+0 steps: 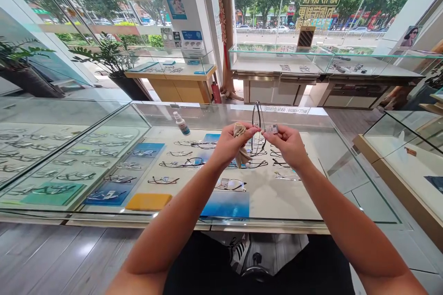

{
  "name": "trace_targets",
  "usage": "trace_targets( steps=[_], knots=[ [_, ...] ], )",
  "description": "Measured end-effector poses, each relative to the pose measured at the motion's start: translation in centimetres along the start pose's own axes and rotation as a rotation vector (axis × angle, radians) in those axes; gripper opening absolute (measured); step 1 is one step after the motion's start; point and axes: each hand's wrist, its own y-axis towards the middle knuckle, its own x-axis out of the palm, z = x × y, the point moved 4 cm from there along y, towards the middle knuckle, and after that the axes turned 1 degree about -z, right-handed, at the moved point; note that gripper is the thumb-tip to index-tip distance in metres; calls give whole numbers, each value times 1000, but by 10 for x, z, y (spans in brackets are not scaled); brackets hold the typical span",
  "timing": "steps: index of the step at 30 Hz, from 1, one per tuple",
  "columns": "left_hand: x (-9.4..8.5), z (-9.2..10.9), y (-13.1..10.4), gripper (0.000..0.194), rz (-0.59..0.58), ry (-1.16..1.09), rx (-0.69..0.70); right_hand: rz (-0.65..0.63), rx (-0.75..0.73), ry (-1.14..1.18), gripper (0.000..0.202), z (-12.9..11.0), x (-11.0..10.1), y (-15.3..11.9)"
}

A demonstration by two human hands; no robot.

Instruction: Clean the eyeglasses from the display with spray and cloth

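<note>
Above the glass counter, a pair of eyeglasses [254, 116] with dark, thin frames is held up on end between my two hands. My left hand [226, 144] is closed around a beige cloth [242, 159], its thumb and fingertips pinching the middle of the eyeglasses. From the other side, the fingertips of my right hand [288, 144] pinch the eyeglasses too. A small white printed tag [272, 129] shows at the right fingers; how it is attached is hidden. Standing on the counter left of my hands is a white spray bottle [182, 123] with blue on its lower part.
Under the glass top of the display counter [287, 207] lie several eyeglasses and a yellow case [148, 202]. Another showcase [391, 147] stands to the right. Farther back are more glass cabinets [277, 62], a wooden post [226, 32] and a potted plant [117, 62] before the windows.
</note>
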Motion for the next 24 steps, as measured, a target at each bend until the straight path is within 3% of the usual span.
trace_targets(
  steps=[3, 7, 10, 19, 24],
  knots=[
    [-4, 1, 1, 43, 43, 78, 53, 149, -53, -85, 34, -5, -12, 1],
    [-4, 3, 1, 41, 45, 199, 89, 458, -191, -284, 27, -14, -29, -3],
    [-3, 3, 0, 41, 6, 212, 93, 568, -278, -411, 22, -18, -34, -6],
    [-3, 0, 0, 40, -57, 217, 47, 641, -409, -443, 24, -21, -40, -6],
    [-3, -1, -1, 44, 3, 147, -32, 524, -366, -412, 33, -13, -24, -9]
  ],
)
